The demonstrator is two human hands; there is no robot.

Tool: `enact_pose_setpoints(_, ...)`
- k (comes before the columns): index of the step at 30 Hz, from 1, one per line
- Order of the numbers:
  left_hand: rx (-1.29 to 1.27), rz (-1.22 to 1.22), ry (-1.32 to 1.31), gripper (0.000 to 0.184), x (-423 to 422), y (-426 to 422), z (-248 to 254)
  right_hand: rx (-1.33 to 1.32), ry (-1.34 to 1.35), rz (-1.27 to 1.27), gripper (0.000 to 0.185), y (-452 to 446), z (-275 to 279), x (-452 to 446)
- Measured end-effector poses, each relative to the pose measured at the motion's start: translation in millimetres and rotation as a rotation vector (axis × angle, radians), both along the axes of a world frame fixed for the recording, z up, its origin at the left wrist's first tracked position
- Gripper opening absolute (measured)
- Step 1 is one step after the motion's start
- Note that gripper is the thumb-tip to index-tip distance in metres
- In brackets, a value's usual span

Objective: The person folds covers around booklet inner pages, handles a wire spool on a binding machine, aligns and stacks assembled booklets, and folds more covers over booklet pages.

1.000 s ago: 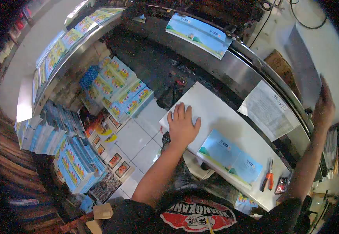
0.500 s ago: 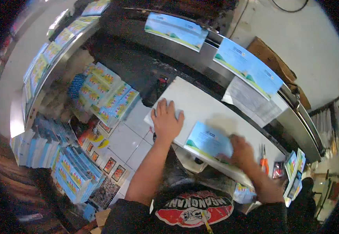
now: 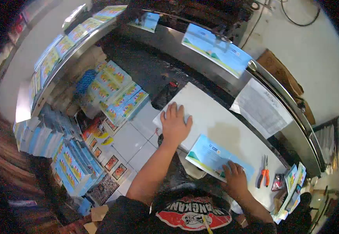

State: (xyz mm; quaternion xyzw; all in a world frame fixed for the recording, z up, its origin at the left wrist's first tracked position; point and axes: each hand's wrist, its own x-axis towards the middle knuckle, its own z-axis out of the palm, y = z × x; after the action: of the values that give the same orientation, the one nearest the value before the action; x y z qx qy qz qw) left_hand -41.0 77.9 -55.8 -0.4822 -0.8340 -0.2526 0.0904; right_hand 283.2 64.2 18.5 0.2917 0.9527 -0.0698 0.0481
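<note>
My left hand (image 3: 176,124) lies flat on the left end of a long white board (image 3: 212,111), fingers apart and nothing held. On the near edge of that board rests a blue printed sheet (image 3: 206,154) with green hills and small logos. My right hand (image 3: 235,177) lies over the right part of the sheet, its fingers spread and pressing on top. The palm and fingers hide some of the print. Right of this hand, orange-handled pliers (image 3: 264,174) lie on the board.
Beyond the board, a metal rail carries another blue sheet (image 3: 218,50) and a paper with handwriting (image 3: 263,107). Printed stacks (image 3: 114,91) stand on the floor at left, with more bundles (image 3: 75,165) nearer. A small dark packet (image 3: 278,181) lies beside the pliers.
Blue sheets on the rail have moved left along it. My right hand has shifted from the sheet's right end onto its face. The view has shifted slightly; my left hand stays on the board.
</note>
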Motion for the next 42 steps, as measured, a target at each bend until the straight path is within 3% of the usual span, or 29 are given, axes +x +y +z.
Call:
enact_pose_setpoints(2, -0.007, 0.003, -0.014, 0.058, 0, -1, 1, -0.307, 0.056, -0.016, 0.061, 13, 13, 4)
enact_pose_setpoints(3, -0.007, -0.005, -0.029, 0.058, 0, 0, 3, -0.310, 0.056, -0.012, 0.061, 27, 32, -5)
enact_pose_setpoints(4, -0.014, 0.000, -0.028, 0.058, 0, 0, 4, -0.554, -0.070, -0.194, 0.059, 43, 51, -17)
enact_pose_setpoints(7, -0.013, -0.005, -0.061, 0.057, 1, 0, 7, -0.564, -0.057, -0.137, 0.063, 47, 39, -12)
enact_pose_setpoints(10, -0.010, -0.015, -0.061, 0.057, -3, 1, 7, -0.103, -0.154, 0.003, 0.080, 6, 20, -25)
enact_pose_setpoints(11, -0.009, -0.012, -0.062, 0.057, -3, 2, 7, -0.102, -0.155, 0.006, 0.080, 2, 14, -23)
enact_pose_setpoints(14, 0.000, -0.008, -0.065, 0.056, -3, 1, 7, -0.023, -0.176, -0.056, 0.071, 6, 13, -21)
enact_pose_setpoints(16, -0.013, -0.013, -0.059, 0.057, -2, 1, 8, -0.385, 0.033, 0.063, 0.052, 36, 20, -3)
enact_pose_setpoints(18, 0.000, -0.018, -0.036, 0.057, -2, 1, 4, -0.286, -0.278, 0.020, 0.030, 70, 27, 11)
enact_pose_setpoints(19, 0.013, -0.016, -0.014, 0.057, -3, 2, 2, -0.559, -0.198, -0.529, 0.022, 91, 70, 8)
enact_pose_setpoints(21, 0.016, -0.021, -0.015, 0.057, -5, 1, -1, -0.109, 0.179, -0.503, 0.026, 136, 118, 12)
enact_pose_setpoints(22, 0.015, -0.027, -0.017, 0.058, -4, 1, -2, 0.186, 0.247, -0.665, 0.032, 164, 141, 10)
enact_pose_setpoints(23, 0.021, -0.055, -0.021, 0.058, -3, 2, -1, 0.433, 0.483, -0.378, 0.040, 180, 183, -9)
enact_pose_setpoints(24, 0.006, -0.038, -0.023, 0.058, -2, 2, 0, 0.588, 0.636, -0.417, 0.041, 185, 201, -26)
enact_pose_setpoints(25, -0.009, -0.014, -0.023, 0.058, -1, 2, 2, 0.833, 0.632, -0.286, 0.045, 210, 206, -39)
enact_pose_setpoints(26, -0.021, -0.018, -0.027, 0.059, -2, 2, 5, 0.759, 0.539, -0.380, 0.043, 215, 205, -62)
enact_pose_setpoints(29, -0.020, -0.010, -0.016, 0.057, -1, 3, 4, 0.701, 0.394, -0.351, 0.030, 283, 102, -89)
enact_pose_setpoints(30, -0.024, -0.007, -0.024, 0.057, -1, 4, 4, 0.367, 0.319, -0.467, 0.030, 246, 90, -110)
enact_pose_setpoints(31, -0.019, -0.008, -0.023, 0.057, -1, 3, 4, 0.221, -0.059, -0.504, 0.032, 241, 52, -112)
enact_pose_setpoints(32, -0.011, -0.012, -0.032, 0.057, -2, 3, 3, 0.561, 0.088, -0.114, 0.036, 231, 2, -98)
enact_pose_setpoints(33, -0.005, -0.013, -0.042, 0.057, -2, 5, 3, 0.812, 0.156, 0.013, 0.040, 213, -23, -93)
enact_pose_setpoints(35, 0.002, -0.013, -0.042, 0.057, -1, 3, 6, 0.095, 0.010, -0.173, 0.041, 166, -14, -101)
enact_pose_setpoints(39, 0.021, 0.000, 0.009, 0.056, -1, 5, 4, -0.117, 0.002, -0.175, 0.043, 134, -15, -102)
enact_pose_setpoints(41, 0.028, 0.012, 0.013, 0.055, -4, 4, 1, 0.082, 0.339, -0.054, 0.047, 142, -40, -85)
enact_pose_setpoints(42, 0.031, 0.002, -0.003, 0.055, -4, 4, 3, 0.070, 0.339, -0.086, 0.052, 139, -35, -88)
